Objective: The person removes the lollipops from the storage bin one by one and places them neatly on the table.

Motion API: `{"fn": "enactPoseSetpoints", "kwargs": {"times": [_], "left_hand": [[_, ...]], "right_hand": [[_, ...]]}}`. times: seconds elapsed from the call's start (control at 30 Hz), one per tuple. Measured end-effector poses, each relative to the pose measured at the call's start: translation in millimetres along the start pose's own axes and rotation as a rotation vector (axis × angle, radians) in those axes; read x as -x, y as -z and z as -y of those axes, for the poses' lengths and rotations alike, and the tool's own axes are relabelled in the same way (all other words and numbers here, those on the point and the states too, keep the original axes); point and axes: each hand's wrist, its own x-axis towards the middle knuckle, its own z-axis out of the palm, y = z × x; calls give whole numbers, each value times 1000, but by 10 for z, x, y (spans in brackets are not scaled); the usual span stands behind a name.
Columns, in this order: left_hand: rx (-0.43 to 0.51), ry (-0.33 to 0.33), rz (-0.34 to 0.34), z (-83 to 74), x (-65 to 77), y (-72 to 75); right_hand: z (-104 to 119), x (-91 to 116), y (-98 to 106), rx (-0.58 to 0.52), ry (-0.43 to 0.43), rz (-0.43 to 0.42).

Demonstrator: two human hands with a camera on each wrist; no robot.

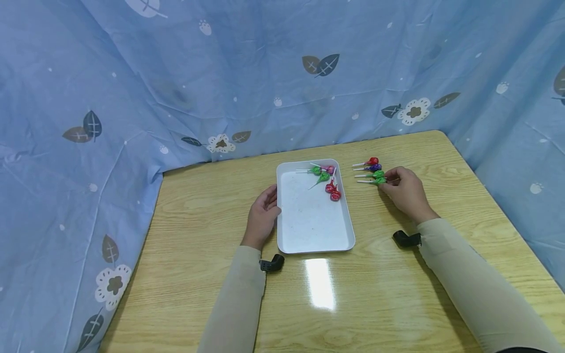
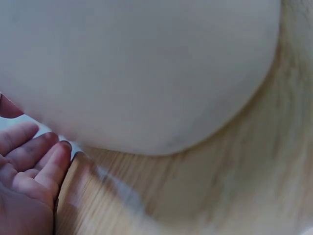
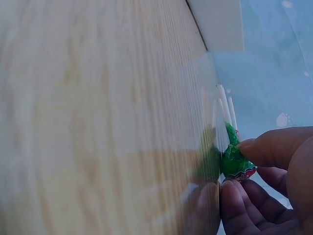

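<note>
On the head feed I see the right hand (image 1: 405, 192) pinching the nearest green lollipop (image 3: 235, 157) by its wrapped head, thumb and fingers (image 3: 234, 208) drawn in around it, low over the desk (image 1: 207, 245); I cannot tell whether it touches the wood. Its stick points to 9 o'clock. From it towards 12 o'clock, a second green lollipop (image 1: 377, 174), a purple lollipop (image 1: 376, 167) and a red lollipop (image 1: 373, 161) lie in a row. Away at 9 o'clock, the left hand (image 1: 261, 218) touches the side of the white tray (image 1: 309, 220) with relaxed fingers (pale tray fills much of my left wrist view). Inside it, between 12 and 2 o'clock, sit two green lollipops (image 1: 324, 177), a pink lollipop (image 1: 330, 169) and two red lollipops (image 1: 335, 196). A blue curtain (image 1: 265, 88) hangs beyond, at 12.
</note>
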Motion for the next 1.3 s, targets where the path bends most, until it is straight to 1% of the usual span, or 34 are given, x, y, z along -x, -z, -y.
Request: {"fn": "enactPoseSetpoints", "kwargs": {"times": [0.53, 0.97, 1.3], "left_hand": [[12, -20, 14, 11, -11, 8], [-3, 4, 3, 10, -6, 16], [-3, -4, 3, -3, 1, 14]], "right_hand": [[-3, 30, 32, -10, -10, 1], [5, 32, 32, -23, -10, 33], [-1, 20, 27, -35, -10, 32]]}}
